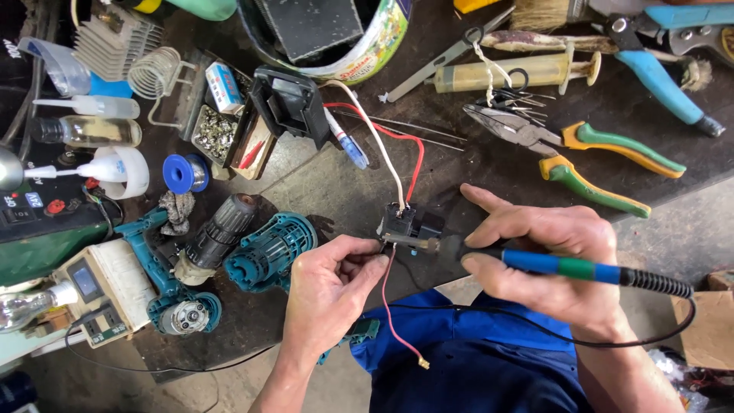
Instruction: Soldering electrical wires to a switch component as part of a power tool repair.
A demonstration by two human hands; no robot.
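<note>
The near soldering iron (566,268) has a glossy blue-and-green plastic grip, the far pliers (581,157) show dull metal, and the counter (459,164) looks matt and rough.

Small box (224,86), white w/ blue and red print, stands at top left, just above a tray of metal bits. Round tin (367,53) at top centre carries a wrap label: green, yellow, white, w/ red lettering band. Left edge: dark panel w/ small blue tag (34,199), white marks, next to a red switch. Lower left: beige meter (99,294) w/ grey-blue rectangular screen (85,282), blank as far as visible. Cardboard box (707,325), plain brown, at right edge by floor.
</note>
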